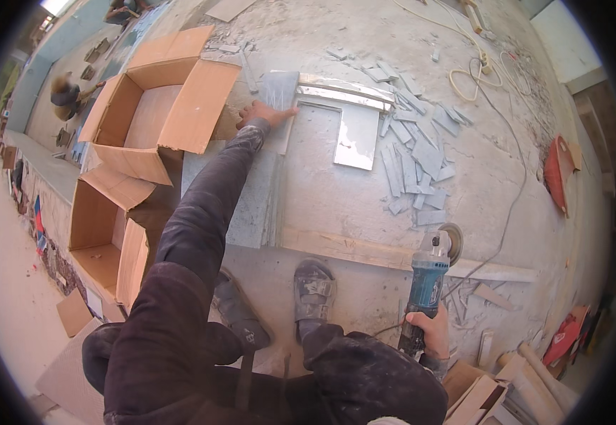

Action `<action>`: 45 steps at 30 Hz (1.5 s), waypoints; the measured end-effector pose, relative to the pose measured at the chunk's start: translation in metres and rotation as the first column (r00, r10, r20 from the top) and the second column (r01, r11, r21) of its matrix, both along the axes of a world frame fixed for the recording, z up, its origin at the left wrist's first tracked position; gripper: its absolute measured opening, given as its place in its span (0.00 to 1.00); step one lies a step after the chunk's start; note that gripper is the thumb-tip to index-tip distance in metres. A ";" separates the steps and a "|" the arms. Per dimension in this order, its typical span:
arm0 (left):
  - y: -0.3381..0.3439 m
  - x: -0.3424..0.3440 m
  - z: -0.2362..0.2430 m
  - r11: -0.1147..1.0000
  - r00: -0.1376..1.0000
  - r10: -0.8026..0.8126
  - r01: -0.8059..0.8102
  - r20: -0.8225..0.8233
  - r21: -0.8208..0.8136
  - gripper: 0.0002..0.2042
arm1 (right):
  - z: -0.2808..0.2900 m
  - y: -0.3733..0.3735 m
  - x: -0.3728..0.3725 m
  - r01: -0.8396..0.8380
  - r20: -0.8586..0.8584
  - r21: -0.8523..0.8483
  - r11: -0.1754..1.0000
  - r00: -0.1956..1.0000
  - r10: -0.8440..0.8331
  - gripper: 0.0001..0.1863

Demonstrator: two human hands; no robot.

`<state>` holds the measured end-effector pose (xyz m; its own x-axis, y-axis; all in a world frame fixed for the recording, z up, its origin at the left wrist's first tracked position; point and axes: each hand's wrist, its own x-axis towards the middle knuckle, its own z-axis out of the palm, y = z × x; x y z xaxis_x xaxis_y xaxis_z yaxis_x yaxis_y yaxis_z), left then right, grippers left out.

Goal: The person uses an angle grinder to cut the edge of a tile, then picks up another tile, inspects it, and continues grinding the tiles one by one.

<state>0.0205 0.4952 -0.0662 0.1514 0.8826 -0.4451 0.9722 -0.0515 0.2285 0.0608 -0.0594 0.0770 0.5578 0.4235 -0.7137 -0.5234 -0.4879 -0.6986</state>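
My right hand is wrapped round the body of a teal and black angle grinder, its disc pointing away from me, at the right near my knee. My left arm reaches far forward. With fingers spread, my left hand rests on a grey tile beside the open cardboard box. A stack of grey tiles leans or lies just nearer to me, partly behind my sleeve. Right of the left hand, a bright, shiny L-shaped piece lies on the dusty floor.
Narrow tile offcuts are scattered right of centre. A wooden plank crosses before my feet. Two open cardboard boxes stand at left. A power cord runs along the right, near a red basin. Another person crouches far left.
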 end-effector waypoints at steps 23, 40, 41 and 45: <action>0.016 -0.034 -0.025 0.990 0.990 -0.138 0.138 -0.005 -0.014 0.60 | -0.006 0.014 0.000 0.017 0.015 0.024 1.000 1.000 -0.018 0.18; 0.056 -0.059 -0.065 0.975 0.988 -0.156 0.151 -0.017 -0.163 0.57 | -0.006 0.017 -0.001 0.008 0.021 0.025 1.000 1.000 -0.009 0.19; 0.057 -0.059 -0.067 0.975 0.987 -0.160 0.156 -0.008 -0.159 0.57 | -0.009 0.015 0.000 0.011 0.016 0.021 1.000 1.000 -0.012 0.19; 0.060 -0.054 -0.063 0.981 0.983 -0.182 0.182 0.011 -0.071 0.55 | -0.011 0.012 0.003 0.008 0.001 0.008 1.000 1.000 -0.008 0.19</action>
<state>-0.0331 0.5553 -0.1292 0.3089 0.8059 -0.5051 0.9470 -0.2112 0.2422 0.0637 -0.0469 0.0660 0.5619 0.4246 -0.7099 -0.5263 -0.4786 -0.7028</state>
